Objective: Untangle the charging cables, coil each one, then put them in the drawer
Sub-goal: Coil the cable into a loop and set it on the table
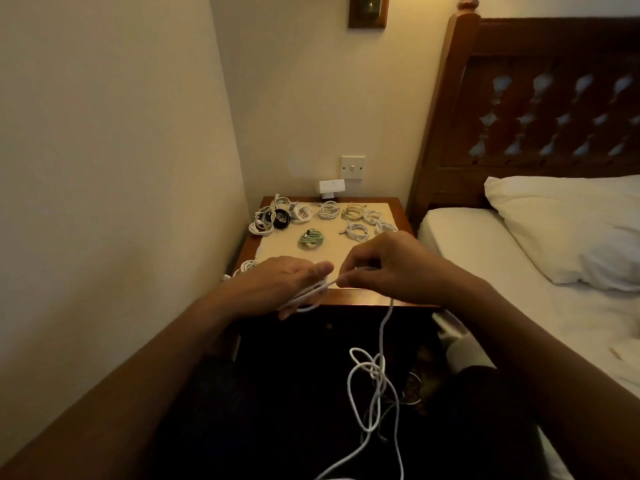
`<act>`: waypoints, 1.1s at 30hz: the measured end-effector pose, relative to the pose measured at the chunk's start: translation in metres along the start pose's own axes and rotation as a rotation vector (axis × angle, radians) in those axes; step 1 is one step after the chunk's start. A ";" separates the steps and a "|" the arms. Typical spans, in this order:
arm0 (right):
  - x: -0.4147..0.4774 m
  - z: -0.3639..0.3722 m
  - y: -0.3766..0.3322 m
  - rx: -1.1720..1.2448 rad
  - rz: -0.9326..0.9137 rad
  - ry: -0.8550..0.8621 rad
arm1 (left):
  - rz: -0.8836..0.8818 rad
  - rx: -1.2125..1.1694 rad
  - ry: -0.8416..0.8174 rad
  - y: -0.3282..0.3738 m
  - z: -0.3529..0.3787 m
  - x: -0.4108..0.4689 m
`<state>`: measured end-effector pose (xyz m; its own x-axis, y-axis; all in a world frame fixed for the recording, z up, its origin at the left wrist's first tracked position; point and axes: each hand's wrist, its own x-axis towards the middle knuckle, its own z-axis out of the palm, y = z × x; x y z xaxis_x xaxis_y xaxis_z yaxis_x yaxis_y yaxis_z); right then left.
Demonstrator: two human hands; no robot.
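A long white cable hangs in loose tangled loops below my hands, over the dark floor. Several of its turns are wound round the fingers of my left hand, which is held flat above the front edge of the nightstand. My right hand pinches the same cable just right of the left fingertips. On the nightstand lie several coiled cables: a green one, a black one, a yellowish one and white ones. The drawer front below is in shadow.
The nightstand stands in a corner, a wall close on the left. A bed with white sheet, pillow and carved wooden headboard fills the right. A white plug adapter sits below a wall switch.
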<state>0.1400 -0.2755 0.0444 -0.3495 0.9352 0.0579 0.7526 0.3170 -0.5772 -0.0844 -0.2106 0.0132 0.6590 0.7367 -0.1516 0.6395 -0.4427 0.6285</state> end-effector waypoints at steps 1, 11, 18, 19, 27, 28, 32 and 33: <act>0.000 -0.002 0.007 0.013 -0.011 0.022 | 0.016 0.049 -0.044 -0.002 -0.003 -0.005; -0.019 0.036 0.103 0.276 0.174 0.181 | 0.133 -1.062 0.483 -0.030 -0.049 -0.038; -0.021 0.091 0.139 -0.024 0.327 -0.007 | 0.257 -1.410 0.559 -0.006 -0.059 -0.026; -0.025 0.097 0.147 -0.044 0.391 -0.051 | 0.283 -1.458 0.582 -0.004 -0.065 -0.026; -0.030 0.112 0.138 -0.002 0.387 -0.118 | 0.196 -1.462 0.654 -0.005 -0.061 -0.006; -0.026 0.108 0.130 0.087 0.375 -0.088 | 0.180 -1.441 0.609 -0.001 -0.054 -0.003; 0.000 0.076 0.079 0.332 0.240 0.019 | 0.150 -1.288 0.405 0.020 -0.019 0.009; 0.007 0.067 0.065 0.355 0.206 0.040 | 0.135 -1.257 0.361 0.025 -0.012 0.011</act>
<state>0.1492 -0.2585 -0.0475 -0.1845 0.9809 -0.0611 0.5631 0.0546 -0.8246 -0.0659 -0.2070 0.0363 0.4208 0.9054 0.0563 -0.3543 0.1069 0.9290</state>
